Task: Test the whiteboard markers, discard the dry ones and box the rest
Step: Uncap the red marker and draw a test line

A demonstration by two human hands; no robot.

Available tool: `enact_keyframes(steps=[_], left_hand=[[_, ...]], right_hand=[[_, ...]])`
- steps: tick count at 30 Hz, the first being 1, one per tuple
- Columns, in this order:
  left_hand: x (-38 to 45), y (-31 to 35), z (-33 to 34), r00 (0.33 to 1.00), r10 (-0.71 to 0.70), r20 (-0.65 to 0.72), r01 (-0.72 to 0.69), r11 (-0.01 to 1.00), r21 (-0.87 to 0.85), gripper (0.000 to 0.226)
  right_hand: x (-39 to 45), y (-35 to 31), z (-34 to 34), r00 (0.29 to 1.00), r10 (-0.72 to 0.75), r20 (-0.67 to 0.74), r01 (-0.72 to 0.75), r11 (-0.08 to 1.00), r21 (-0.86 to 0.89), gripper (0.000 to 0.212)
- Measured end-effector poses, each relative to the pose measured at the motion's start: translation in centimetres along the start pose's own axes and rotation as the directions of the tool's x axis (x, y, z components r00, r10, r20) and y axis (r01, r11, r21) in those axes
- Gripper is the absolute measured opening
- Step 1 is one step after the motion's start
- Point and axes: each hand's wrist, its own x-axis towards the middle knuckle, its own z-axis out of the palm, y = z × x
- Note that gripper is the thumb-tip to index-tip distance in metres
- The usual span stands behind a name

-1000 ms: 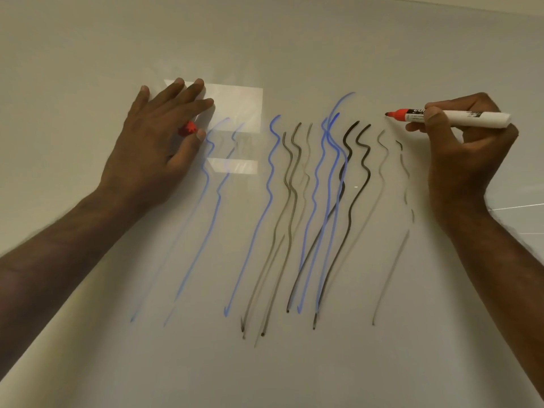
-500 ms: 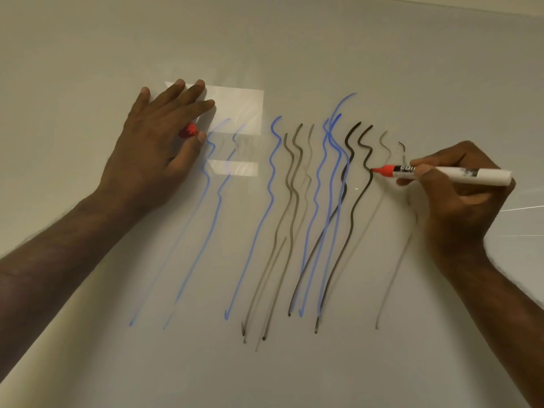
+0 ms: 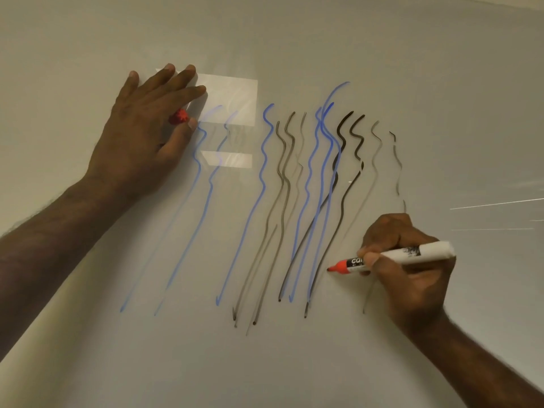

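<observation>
Right hand (image 3: pixel 412 269) grips a white-barrelled red marker (image 3: pixel 391 257), fingers and thumb curled round the barrel; red tip at the whiteboard (image 3: pixel 294 363) surface, low in the group of wavy lines, pointing left. No red line visible at the tip. Left hand (image 3: pixel 141 136) lies flat on the board, fingers straight, with the red cap (image 3: pixel 178 116) tucked between thumb and forefinger. Blue squiggles (image 3: pixel 262 184) and black/grey ones (image 3: pixel 341 178) run down the board between the hands.

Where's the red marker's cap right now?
In the head view, the red cap is at upper left, pinched between the left hand's thumb and fingers against the whiteboard, just left of the leftmost blue line.
</observation>
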Motion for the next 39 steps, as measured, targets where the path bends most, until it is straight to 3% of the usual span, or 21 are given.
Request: enact_keyframes(steps=[7, 14, 19, 24, 29, 33, 35, 39], left_hand=[[0.0, 0.0, -0.2, 1.0, 0.002, 0.006, -0.002, 1.0, -0.001, 0.048], [0.0, 0.1, -0.2, 1.0, -0.002, 0.007, 0.002, 1.0, -0.005, 0.047], [-0.1, 0.0, -0.2, 1.0, 0.002, 0.006, -0.002, 1.0, -0.005, 0.047], [-0.1, 0.0, -0.2, 1.0, 0.002, 0.0, -0.002, 1.0, -0.016, 0.046], [-0.1, -0.2, -0.1, 1.0, 0.002, -0.005, -0.003, 1.0, -0.016, 0.046], [-0.2, -0.2, 0.0, 1.0, -0.004, -0.009, 0.004, 1.0, -0.02, 0.046], [-0.2, -0.2, 0.0, 1.0, -0.005, -0.012, 0.005, 1.0, -0.017, 0.046], [-0.3, -0.1, -0.1, 1.0, -0.008, -0.004, 0.008, 1.0, -0.012, 0.046]], right_hand=[[2.1, -0.8, -0.6, 0.963, -0.142, 0.229, 0.176, 0.975, -0.134, 0.011], [11.2, 0.0, -2.2, 0.967, -0.192, -0.167, 0.152, 0.962, -0.229, 0.002], [14.8, 0.6, -3.3, 0.936, -0.181, -0.301, 0.107, 0.963, -0.246, 0.01], [15.3, 0.6, -2.9, 0.928, -0.135, -0.348, 0.045, 0.966, -0.255, 0.006], [14.3, 0.0, -1.8, 0.928, -0.101, -0.359, 0.04, 0.984, -0.173, 0.031], [12.7, 0.9, -1.8, 0.96, -0.1, -0.261, 0.059, 0.985, -0.16, 0.004], [12.0, 1.2, -2.2, 0.967, -0.098, -0.237, 0.064, 0.987, -0.148, 0.011], [10.8, 0.9, -2.4, 0.944, -0.081, -0.32, 0.064, 0.996, -0.063, 0.036]])
